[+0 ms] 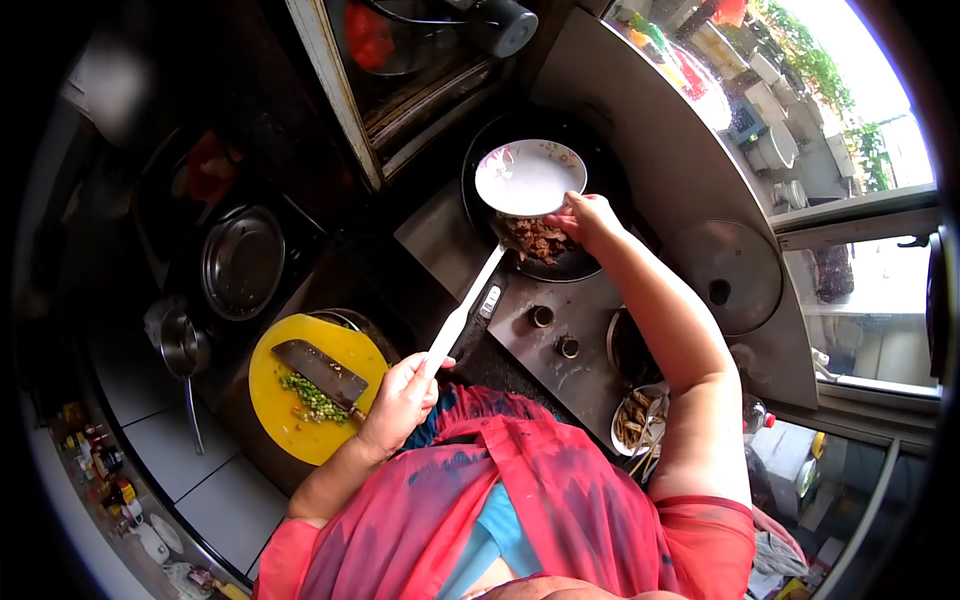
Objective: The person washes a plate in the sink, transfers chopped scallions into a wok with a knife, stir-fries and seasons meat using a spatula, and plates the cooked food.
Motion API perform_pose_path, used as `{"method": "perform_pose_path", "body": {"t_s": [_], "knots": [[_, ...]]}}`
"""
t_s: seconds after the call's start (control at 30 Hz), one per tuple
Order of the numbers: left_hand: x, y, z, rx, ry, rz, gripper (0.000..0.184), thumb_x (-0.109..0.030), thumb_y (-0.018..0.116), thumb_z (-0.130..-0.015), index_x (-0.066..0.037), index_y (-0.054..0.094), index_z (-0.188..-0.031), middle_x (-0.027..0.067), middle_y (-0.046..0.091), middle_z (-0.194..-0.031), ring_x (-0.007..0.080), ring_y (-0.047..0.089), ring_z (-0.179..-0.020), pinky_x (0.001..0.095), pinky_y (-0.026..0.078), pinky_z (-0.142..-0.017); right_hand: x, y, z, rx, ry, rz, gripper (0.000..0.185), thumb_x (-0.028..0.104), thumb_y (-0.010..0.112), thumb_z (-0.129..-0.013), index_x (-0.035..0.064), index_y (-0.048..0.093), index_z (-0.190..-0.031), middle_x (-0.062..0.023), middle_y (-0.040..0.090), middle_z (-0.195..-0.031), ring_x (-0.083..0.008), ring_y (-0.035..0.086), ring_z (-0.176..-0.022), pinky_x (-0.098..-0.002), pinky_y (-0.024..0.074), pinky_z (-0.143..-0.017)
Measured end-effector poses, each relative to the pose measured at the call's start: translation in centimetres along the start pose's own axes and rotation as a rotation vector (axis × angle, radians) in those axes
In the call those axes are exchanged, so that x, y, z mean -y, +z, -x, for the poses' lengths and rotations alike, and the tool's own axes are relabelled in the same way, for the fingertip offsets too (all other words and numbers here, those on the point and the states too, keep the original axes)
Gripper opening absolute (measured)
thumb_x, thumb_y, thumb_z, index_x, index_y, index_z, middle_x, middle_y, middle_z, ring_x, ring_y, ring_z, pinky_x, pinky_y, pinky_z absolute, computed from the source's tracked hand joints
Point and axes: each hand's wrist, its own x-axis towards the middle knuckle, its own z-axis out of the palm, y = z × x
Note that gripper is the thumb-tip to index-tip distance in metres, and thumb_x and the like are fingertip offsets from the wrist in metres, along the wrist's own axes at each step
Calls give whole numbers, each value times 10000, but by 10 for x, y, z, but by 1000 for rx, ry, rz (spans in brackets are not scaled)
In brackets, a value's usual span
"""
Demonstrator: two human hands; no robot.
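Observation:
My left hand (405, 400) is closed around the long white handle of a spatula (466, 308). The far end of the spatula reaches down to browned, chopped food (538, 240) in a dark wok (580, 268) on the stove. With my right hand (590, 222) I grip the near edge of a white plate (530, 180) with a floral rim. The plate is tilted over the wok and hides part of it; no food shows on its visible face. Whether the spatula's tip touches the plate is hard to see.
Left of me, a yellow cutting board (275, 410) carries a cleaver (322, 374) and chopped greens (316, 398). A round lid (735, 278) leans at the right. A dish of brown food (635, 420) sits near my right elbow. A saucepan (183, 345) lies far left.

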Motion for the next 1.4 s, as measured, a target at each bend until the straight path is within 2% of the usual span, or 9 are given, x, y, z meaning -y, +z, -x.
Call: {"method": "perform_pose_path", "body": {"t_s": [0.13,0.27,0.57,0.7,0.83,1.03,1.13,1.23,1.4], "knots": [[0,4,-2,1,8,9,321,-262,396,-1053,-11,564,-1162,-67,351,-593,12,251,-463,180,210,-408,9,14,-23,-162,49,-207,353,185,506,-983,-152,502,-1087,-230,638,-980,-280,711,-754,-247,614,-610],[4,4,-5,10,36,16,315,-264,407,-1050,-16,569,-1158,-66,358,-593,10,260,-463,178,213,-408,11,-18,-29,-162,-105,-296,350,166,446,-1018,-183,475,-1028,-281,623,-995,-365,677,-876,-331,628,-762],[1,6,-8,-5,27,31,302,-257,432,-1041,-14,576,-1147,-69,368,-585,8,279,-457,170,229,-409,-10,-121,41,-270,-84,-186,341,157,467,-1005,-179,521,-1026,-271,644,-972,-305,692,-809,-310,619,-729],[-4,9,-5,18,74,26,310,-251,404,-1050,-12,564,-1167,-74,344,-577,3,264,-448,169,225,-409,-27,-150,67,-208,-72,-119,317,187,496,-988,-126,544,-998,-193,641,-887,-240,673,-744,-302,617,-724],[-10,14,1,13,80,18,310,-263,409,-1051,-10,560,-1149,-81,345,-595,-4,272,-469,165,217,-408,-26,-161,85,-103,-72,121,233,173,532,-942,-57,556,-976,-146,635,-896,-196,664,-722,-287,607,-706],[-6,17,8,-13,100,-20,308,-244,384,-1058,-23,563,-1174,-81,327,-573,4,249,-437,172,212,-407,-2,-143,86,14,-79,390,163,103,538,-887,-53,582,-907,-110,631,-809,-202,679,-684,-314,605,-667],[-2,18,10,-23,91,-14,310,-243,384,-1058,-21,566,-1172,-81,326,-574,4,247,-439,171,214,-407,21,-120,101,-75,-287,758,180,108,536,-896,-52,617,-887,-111,658,-782,-203,696,-717,-329,594,-634],[3,18,10,-26,88,-3,310,-240,383,-1058,-16,568,-1166,-80,329,-576,3,252,-441,170,219,-407,31,-112,99,-171,-722,1307,130,75,533,-879,-40,573,-835,-219,670,-818,-352,686,-719,-421,562,-673],[4,22,11,-37,85,-8,308,-228,382,-1057,-5,567,-1163,-76,340,-578,4,260,-441,168,228,-408,44,-101,119,-333,-964,1642,101,21,520,-861,-16,534,-954,-230,655,-864,-375,665,-827,-439,539,-748]]}}
